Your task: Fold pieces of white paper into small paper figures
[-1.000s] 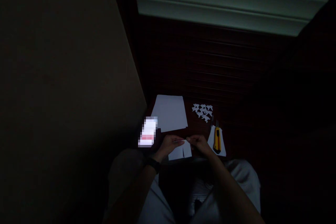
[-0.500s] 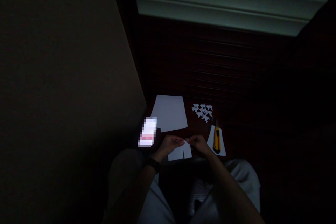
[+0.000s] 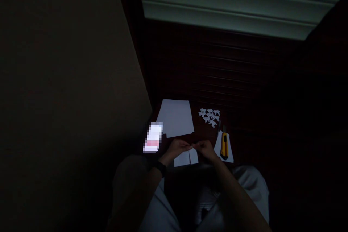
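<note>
In a very dark scene my left hand (image 3: pixel 176 149) and my right hand (image 3: pixel 204 149) meet over the near edge of a small dark table (image 3: pixel 202 130). Both pinch a small piece of white paper (image 3: pixel 191 147) between their fingertips. Under the hands lie small white paper squares (image 3: pixel 186 157). A dark watch sits on my left wrist (image 3: pixel 161 168).
A stack of white sheets (image 3: pixel 176 117) lies behind my hands. A cluster of several small folded white paper shapes (image 3: pixel 209 116) sits at the back right. A yellow utility knife (image 3: pixel 224 145) rests on a white sheet at the right. A lit screen (image 3: pixel 153 137) glows at the left.
My hands have drawn closer together around the small paper, so less of it shows. The view shifted slightly downward. Nothing else on the table has moved.
</note>
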The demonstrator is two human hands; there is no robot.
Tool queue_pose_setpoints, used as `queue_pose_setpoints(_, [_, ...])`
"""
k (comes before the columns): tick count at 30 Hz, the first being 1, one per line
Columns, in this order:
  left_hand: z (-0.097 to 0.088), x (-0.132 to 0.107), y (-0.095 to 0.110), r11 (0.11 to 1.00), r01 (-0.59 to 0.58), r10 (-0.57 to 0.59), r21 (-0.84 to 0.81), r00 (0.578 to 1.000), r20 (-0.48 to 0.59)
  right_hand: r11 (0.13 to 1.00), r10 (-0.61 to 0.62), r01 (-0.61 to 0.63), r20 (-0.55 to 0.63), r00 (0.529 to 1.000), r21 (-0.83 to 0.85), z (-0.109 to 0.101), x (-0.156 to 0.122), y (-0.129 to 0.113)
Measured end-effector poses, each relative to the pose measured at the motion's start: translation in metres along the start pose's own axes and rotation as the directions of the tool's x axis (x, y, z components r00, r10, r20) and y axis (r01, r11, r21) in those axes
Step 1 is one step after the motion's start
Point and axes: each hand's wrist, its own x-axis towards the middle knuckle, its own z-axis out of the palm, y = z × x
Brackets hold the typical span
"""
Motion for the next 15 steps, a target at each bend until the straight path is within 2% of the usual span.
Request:
queue_pose_setpoints(3, [0.0, 0.002, 0.001, 1.0, 0.003, -0.003, -0.013, 1.0, 0.003, 0.999, 0.008, -0.009, 0.01, 1.0, 0.034, -0.001, -0.003, -0.006])
queue_pose_setpoints(8, [0.002, 0.0, 0.002, 0.998, 0.004, -0.011, -0.062, 0.992, -0.124, 0.997, 0.039, -0.047, 0.127, 0.991, 0.062, -0.004, -0.008, -0.019])
queue_pose_setpoints(10, [0.002, -0.001, 0.004, 0.998, 0.015, -0.024, -0.065, 0.99, -0.14, 0.997, 0.049, -0.057, 0.162, 0.986, 0.042, -0.005, -0.009, -0.023])
queue_pose_setpoints(15, [0.001, -0.003, 0.004, 0.997, 0.012, -0.023, -0.07, 0.988, -0.152, 0.997, 0.072, -0.077, 0.144, 0.987, 0.028, -0.005, -0.01, -0.028])
